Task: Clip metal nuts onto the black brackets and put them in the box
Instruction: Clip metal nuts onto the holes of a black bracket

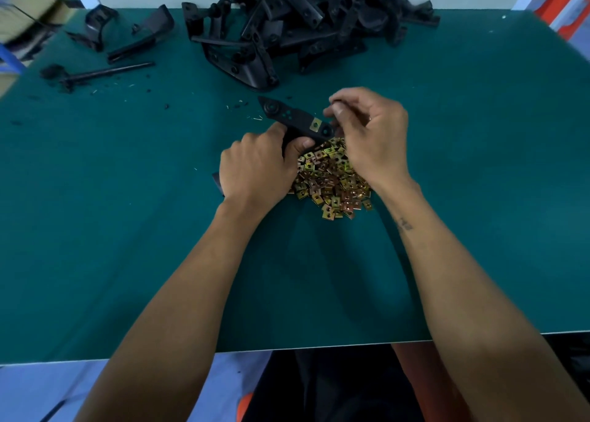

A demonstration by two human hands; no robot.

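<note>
Bracket in hand: black bracket (pixel 295 120) gripped low by the left hand (pixel 255 169), thumb curled over its near edge, long end pointing up and away over the green table (pixel 463 166).
First nut: one brass-coloured clip nut (pixel 315 124) already seated on the bracket, just beside a round hole at the right end.
Right hand: right hand (pixel 367 134) raised at that same end, fingertips (pixel 336 109) pinched together; likely a second nut between them, too small and blurred to confirm.
Nut supply: big heap of loose clip nuts (pixel 332 179) directly under both hands, plenty left.
Bracket supply: tall pile of bare brackets (pixel 303 22) at the far edge, a few strays (pixel 127 35) off to the far left, none showing a nut.
Box: blurred cardboard shape (pixel 25 10) at the far left corner, probably the box; contents not visible.
Progress: this bracket partway clipped, not yet boxed; by the size of the pile, most of the job still ahead.
</note>
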